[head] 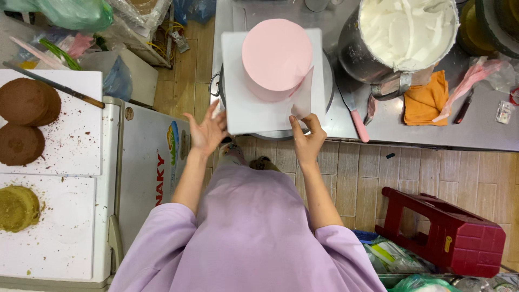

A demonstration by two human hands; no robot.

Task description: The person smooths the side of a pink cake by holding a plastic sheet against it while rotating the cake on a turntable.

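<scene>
On the steel bench (411,130), a pink cake (276,57) sits on a white board (243,108). Right hand (308,140) fingers pinch a clear scraper (304,94) against its side; left hand (205,132) fingers are spread beside the board.

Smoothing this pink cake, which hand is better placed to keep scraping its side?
Right, probably: the right hand already holds the clear scraper against the pink cake; the left hand is open beside the white board.

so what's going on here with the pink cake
A person in a lilac top stands over a pink cake on a white square board. The right hand holds a thin clear scraper against the cake's side. The left hand is open at the board's left edge. A tub of white cream sits nearby.
</scene>
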